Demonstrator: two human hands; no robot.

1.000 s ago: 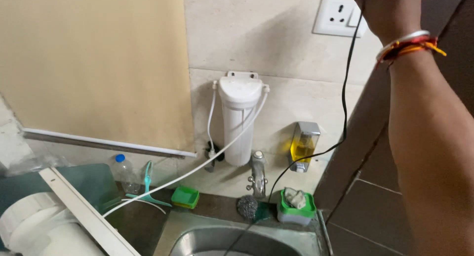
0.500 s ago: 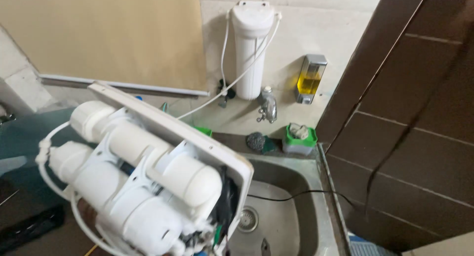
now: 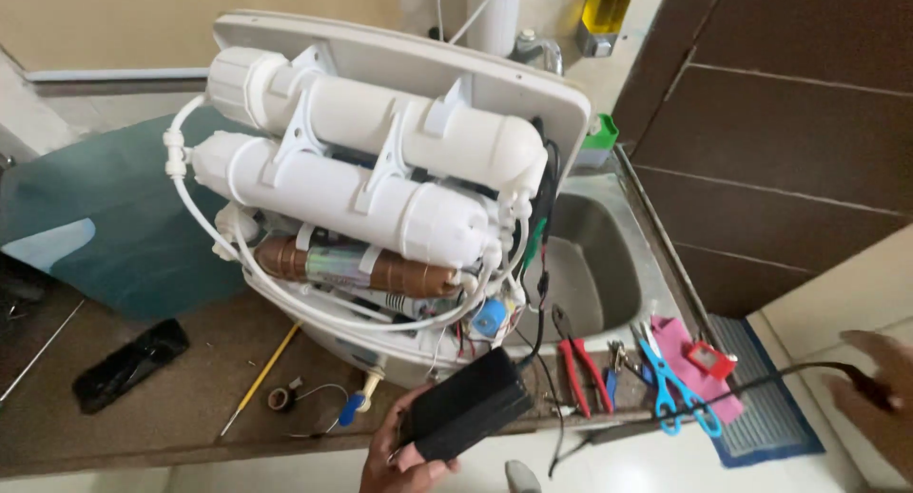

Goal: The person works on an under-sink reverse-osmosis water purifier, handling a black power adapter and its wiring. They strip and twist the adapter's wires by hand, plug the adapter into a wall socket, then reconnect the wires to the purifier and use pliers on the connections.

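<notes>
- The left hand (image 3: 404,455) gripped a black power adapter (image 3: 466,405) from below, at the counter's (image 3: 143,426) front edge, just in front of the opened water purifier (image 3: 380,179).
- The right hand (image 3: 880,388) was at the far right, closed loosely on a black cable (image 3: 761,384); its fingers were blurred, so the grip was hard to judge.
- To my eye, doing this well meant keeping the cable slack and clear of the thin wires (image 3: 533,293) that hung from the purifier.
- Red pliers (image 3: 580,365) and blue scissors (image 3: 670,384) lay on the counter edge beside the adapter; a drag of the cable could have swept them off.
- The sink (image 3: 609,265) sat open behind them.
- Free room lay left, near the yellow screwdriver (image 3: 262,374).
</notes>
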